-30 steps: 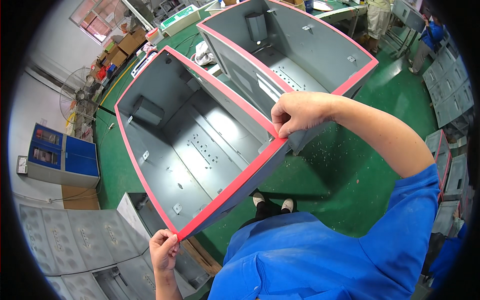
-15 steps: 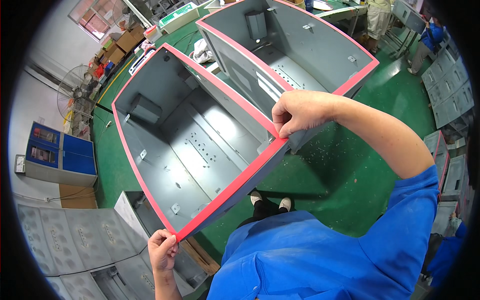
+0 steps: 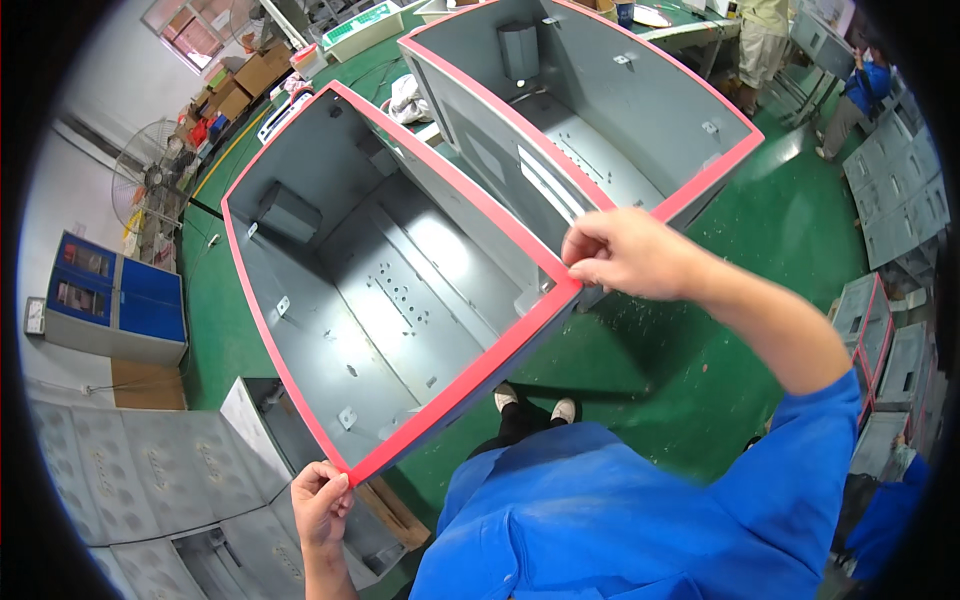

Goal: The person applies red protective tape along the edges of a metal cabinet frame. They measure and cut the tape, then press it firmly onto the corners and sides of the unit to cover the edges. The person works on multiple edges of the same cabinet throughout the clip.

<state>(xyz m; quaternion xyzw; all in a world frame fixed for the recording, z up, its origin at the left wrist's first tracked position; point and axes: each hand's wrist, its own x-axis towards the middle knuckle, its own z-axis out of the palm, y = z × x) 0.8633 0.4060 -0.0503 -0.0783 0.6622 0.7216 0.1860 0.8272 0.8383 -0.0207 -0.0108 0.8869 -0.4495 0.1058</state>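
A large grey metal box [image 3: 340, 270] stands open side up in front of me, red tape [image 3: 460, 385] running along its rim. My left hand [image 3: 322, 505] is at the near left corner, its thumb and fingers pinched on the end of the tape. At the near right corner, my right hand [image 3: 640, 255] has its fingers curled and its thumb and fingertips closed on the tape there. Between the two hands the strip lies straight along the near edge. A second grey box [image 3: 590, 60] with a red-taped rim stands beyond, to the right.
More grey metal panels [image 3: 100, 470] lie at the lower left. A blue-doored cabinet [image 3: 150, 300] and a standing fan [image 3: 150, 175] are at the left. Grey boxes are stacked [image 3: 900, 190] at the right. Two people [image 3: 760, 45] [image 3: 862, 90] stand at the far right.
My right hand has shifted slightly right and turned at the wrist, with its forearm lower. My left hand stays at its corner. The view has tilted a little.
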